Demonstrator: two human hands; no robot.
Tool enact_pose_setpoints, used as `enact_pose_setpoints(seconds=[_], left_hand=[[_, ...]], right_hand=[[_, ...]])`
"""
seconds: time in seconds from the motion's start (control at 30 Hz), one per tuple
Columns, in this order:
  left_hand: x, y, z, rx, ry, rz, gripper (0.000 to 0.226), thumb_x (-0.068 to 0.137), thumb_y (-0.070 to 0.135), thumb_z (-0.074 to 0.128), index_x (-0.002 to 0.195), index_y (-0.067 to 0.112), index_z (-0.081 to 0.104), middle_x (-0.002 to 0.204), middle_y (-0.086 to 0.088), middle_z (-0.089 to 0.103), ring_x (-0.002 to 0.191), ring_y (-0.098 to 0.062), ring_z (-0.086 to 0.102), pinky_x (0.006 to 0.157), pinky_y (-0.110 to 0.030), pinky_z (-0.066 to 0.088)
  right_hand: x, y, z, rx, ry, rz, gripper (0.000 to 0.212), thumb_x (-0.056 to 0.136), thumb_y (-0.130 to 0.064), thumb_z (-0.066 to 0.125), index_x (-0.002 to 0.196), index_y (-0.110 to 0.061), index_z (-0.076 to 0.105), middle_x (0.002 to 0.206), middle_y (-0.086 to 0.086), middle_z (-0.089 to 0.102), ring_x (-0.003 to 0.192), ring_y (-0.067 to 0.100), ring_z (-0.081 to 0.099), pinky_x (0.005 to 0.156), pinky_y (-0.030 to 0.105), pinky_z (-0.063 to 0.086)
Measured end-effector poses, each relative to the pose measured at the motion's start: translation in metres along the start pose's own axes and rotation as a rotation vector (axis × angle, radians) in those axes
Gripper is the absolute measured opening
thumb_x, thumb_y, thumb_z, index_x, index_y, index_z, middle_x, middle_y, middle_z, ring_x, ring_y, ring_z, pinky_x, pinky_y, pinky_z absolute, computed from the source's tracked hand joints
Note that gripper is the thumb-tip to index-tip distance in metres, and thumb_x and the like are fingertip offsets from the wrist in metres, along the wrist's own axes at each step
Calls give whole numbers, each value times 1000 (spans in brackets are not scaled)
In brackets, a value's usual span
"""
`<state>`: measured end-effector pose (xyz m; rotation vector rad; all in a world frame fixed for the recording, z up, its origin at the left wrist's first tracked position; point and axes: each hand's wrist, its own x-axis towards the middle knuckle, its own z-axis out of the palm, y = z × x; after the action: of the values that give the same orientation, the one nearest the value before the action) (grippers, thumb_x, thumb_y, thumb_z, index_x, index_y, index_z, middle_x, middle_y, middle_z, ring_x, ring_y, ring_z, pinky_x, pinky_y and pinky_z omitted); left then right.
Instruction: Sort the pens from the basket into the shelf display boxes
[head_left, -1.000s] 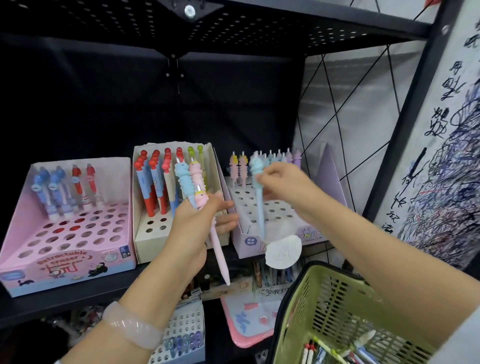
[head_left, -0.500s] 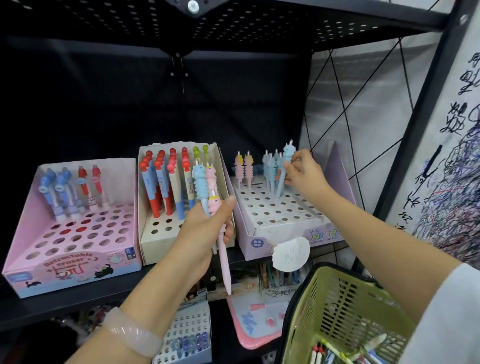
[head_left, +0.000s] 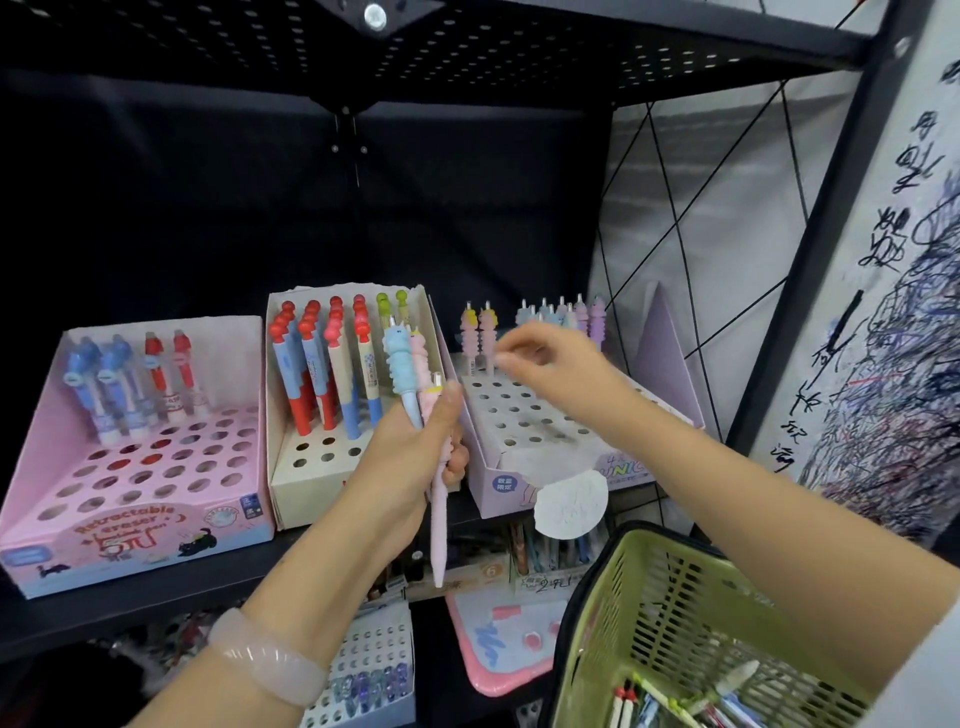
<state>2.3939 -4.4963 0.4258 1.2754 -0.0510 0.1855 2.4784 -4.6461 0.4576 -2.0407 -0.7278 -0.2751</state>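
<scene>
2 pens we're gripping in left hand: light, stiff, soft tops; grab barrels. Right hand blurred, can't tell.

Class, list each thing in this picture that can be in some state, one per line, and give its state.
Left hand: grips blue and pink pens.
Right hand: empty, over the purple box.
Purple box: pens in back rows, front holes empty.
Pink box: few pens, mostly empty.
Cream box: back rows filled.
Green basket: pens inside.

Motion-blurred right hand; green basket cropped at bottom edge.
</scene>
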Motion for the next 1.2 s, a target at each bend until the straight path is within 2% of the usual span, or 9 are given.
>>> enact_pose_setpoints(seconds=[0.1, 0.27, 0.37, 0.47, 0.57, 0.73, 0.97, 1.07, 1.2], left_hand=[[0, 1, 4, -45, 5, -13, 46, 71, 55, 51, 89, 13, 54, 48, 7, 44, 38, -6, 39, 35, -17, 34], [-1, 3, 9, -82, 44, -28, 50, 77, 56, 44, 99, 12, 54, 48, 6, 54, 38, -7, 45, 36, -18, 39], [-1, 4, 2, 23, 86, -52, 36, 95, 43, 38, 93, 9, 52, 52, -1, 52, 38, -8, 45, 36, -17, 37], [-2, 2, -6, 90, 86, -81, 27, 100, 30, 37, 87, 9, 49, 59, -4, 50, 35, -9, 38, 34, -16, 29], [-2, 0, -10, 103, 84, -61, 26, 99, 25, 39, 83, 8, 52, 59, -4, 53, 34, -8, 35, 34, -16, 26], [1, 3, -13, 89, 86, -21, 26, 99, 22, 40, 87, 5, 56, 60, -4, 53, 34, -7, 36, 35, -16, 27], [4, 2, -20, 63, 51, -18, 25, 98, 21, 40, 90, 3, 55, 53, 2, 56, 34, -6, 34, 35, -16, 26], [6, 0, -20, 53, 49, -21, 25, 98, 21, 40, 89, 3, 55, 53, 2, 56, 34, -6, 35, 35, -16, 26], [6, -3, -18, 62, 53, -25, 24, 98, 20, 41, 87, 4, 55, 54, 2, 56, 34, -7, 35, 35, -16, 27]], right_hand=[[-16, -30, 10, 193, -318, -23, 7, 88, -26, 63, 89, -32, 66, 79, -16, 63, 70, -5, 55, 61, 8, 43], [-22, -38, 20, 259, -364, 34, 6, 89, -18, 61, 91, -14, 64, 74, -7, 60, 63, -1, 54, 59, 12, 45], [-14, -37, 13, 331, -249, 62, 10, 94, -19, 53, 88, -17, 61, 75, -8, 66, 68, 1, 61, 63, 14, 49], [9, -33, -7, 431, 114, 112, 16, 97, -20, 47, 89, -10, 58, 67, -5, 68, 61, 3, 65, 59, 16, 52], [34, -21, -23, 195, 369, 55, 14, 96, -20, 50, 84, -14, 51, 72, -1, 66, 60, 3, 65, 58, 18, 53], [65, 7, -18, -368, 344, 72, 24, 94, -29, 52, 102, -7, 50, 79, 10, 60, 78, 29, 61, 73, 43, 51], [81, 30, -4, -518, 278, 43, 27, 94, -30, 53, 102, -5, 51, 75, 4, 53, 70, 25, 54, 51, 26, 30], [88, 35, -2, -714, 242, 42, 34, 93, -35, 52, 110, -7, 57, 98, 14, 61, 99, 31, 53, 65, 29, 35], [98, 40, -3, -780, 198, 154, 44, 94, -40, 47, 130, -14, 51, 128, 13, 48, 121, 33, 38, 93, 41, 35]])
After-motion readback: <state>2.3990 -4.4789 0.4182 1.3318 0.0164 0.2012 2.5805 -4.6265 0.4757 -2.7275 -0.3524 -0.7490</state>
